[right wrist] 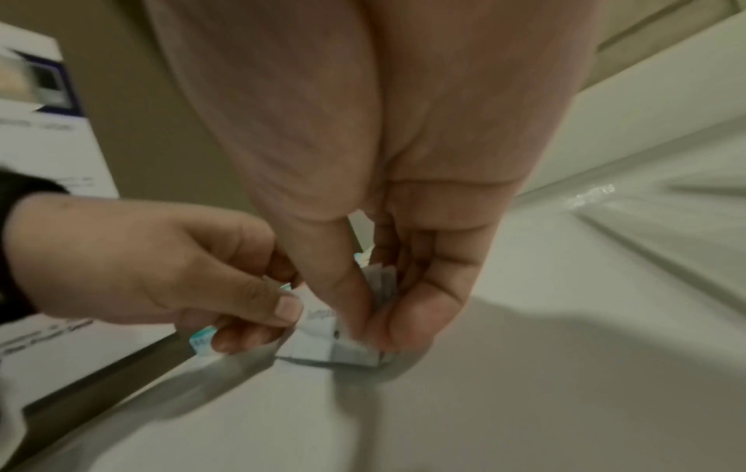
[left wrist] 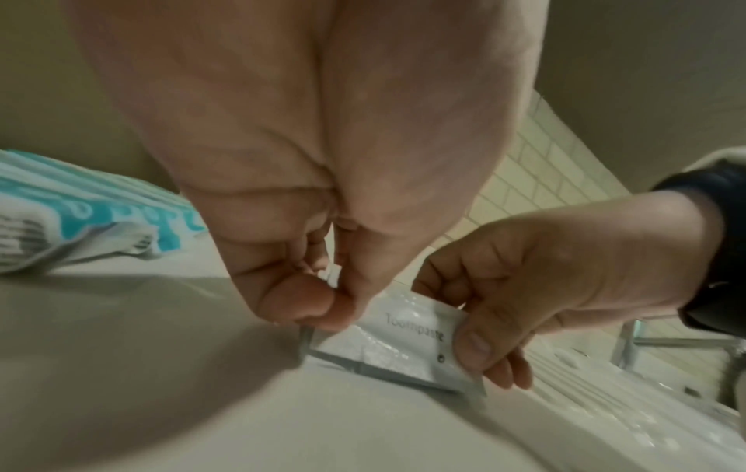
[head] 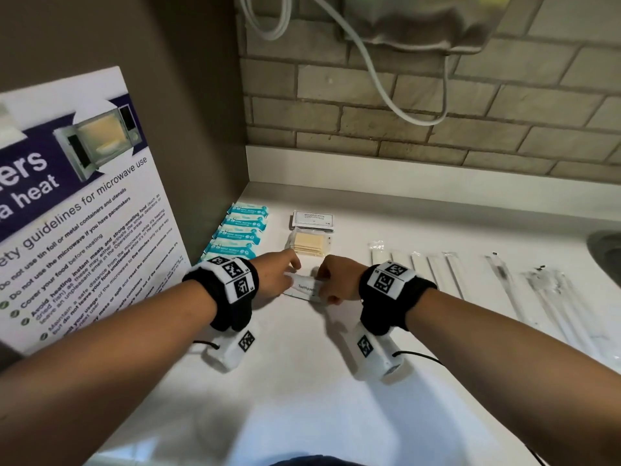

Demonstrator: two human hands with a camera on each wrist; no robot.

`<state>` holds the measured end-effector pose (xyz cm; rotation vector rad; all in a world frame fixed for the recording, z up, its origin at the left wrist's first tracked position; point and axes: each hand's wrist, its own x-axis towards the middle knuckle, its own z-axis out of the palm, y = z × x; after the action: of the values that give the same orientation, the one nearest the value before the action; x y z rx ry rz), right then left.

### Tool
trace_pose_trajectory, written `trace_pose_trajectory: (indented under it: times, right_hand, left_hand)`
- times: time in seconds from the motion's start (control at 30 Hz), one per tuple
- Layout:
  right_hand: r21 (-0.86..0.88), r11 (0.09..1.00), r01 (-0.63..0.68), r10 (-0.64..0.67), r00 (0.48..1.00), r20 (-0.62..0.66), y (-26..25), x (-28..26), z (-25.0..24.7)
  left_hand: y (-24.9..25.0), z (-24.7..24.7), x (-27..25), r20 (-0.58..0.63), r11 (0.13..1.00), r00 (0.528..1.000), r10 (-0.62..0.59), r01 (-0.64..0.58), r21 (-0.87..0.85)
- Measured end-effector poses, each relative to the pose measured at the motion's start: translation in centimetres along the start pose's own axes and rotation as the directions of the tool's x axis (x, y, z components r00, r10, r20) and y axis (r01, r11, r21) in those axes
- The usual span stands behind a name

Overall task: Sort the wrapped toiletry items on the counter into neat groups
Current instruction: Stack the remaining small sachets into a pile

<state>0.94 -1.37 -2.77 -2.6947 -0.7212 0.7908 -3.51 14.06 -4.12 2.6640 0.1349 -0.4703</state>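
Observation:
A small stack of white toothpaste sachets point(head: 307, 288) sits on the white counter point(head: 302, 381), and both hands hold it. My left hand point(head: 285, 275) pinches the left end of the toothpaste sachets point(left wrist: 403, 338) between thumb and curled fingers. My right hand point(head: 331, 280) pinches the right end of the toothpaste sachets point(right wrist: 323, 335). Behind them lie a row of blue wet-wipe packs point(head: 240, 232), a pile of shampoo sachets point(head: 312, 219) and a clear pack of cream-coloured pieces point(head: 311, 244).
Long clear-wrapped items point(head: 437, 267) lie side by side to the right, up to a sink edge point(head: 605, 253). A microwave safety poster point(head: 77, 210) leans on the left wall. A tiled wall point(head: 403, 122) closes the back, with a cable point(head: 386, 89) hanging.

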Motion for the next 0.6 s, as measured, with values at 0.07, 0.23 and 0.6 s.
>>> trace_pose_trajectory:
  times: [0.07,0.23,0.6]
  right_hand:
    - [0.065,0.998,-0.015,0.013,0.999,0.032,0.2,0.7,-0.4]
    - [0.137,0.990,-0.040,0.037,0.999,0.022,0.5,1.5,-1.1]
    - [0.262,0.963,-0.057,0.064,0.998,-0.018,0.8,1.4,-1.3]
  left_hand:
    - [-0.1,-0.3,0.3,-0.019,0.999,1.000,-0.013,0.013,-0.035]
    - [0.0,-0.5,1.0,-0.079,1.000,0.997,0.020,-0.019,0.020]
    - [0.4,-1.8,1.0,-0.020,0.988,0.997,0.078,-0.075,0.138]
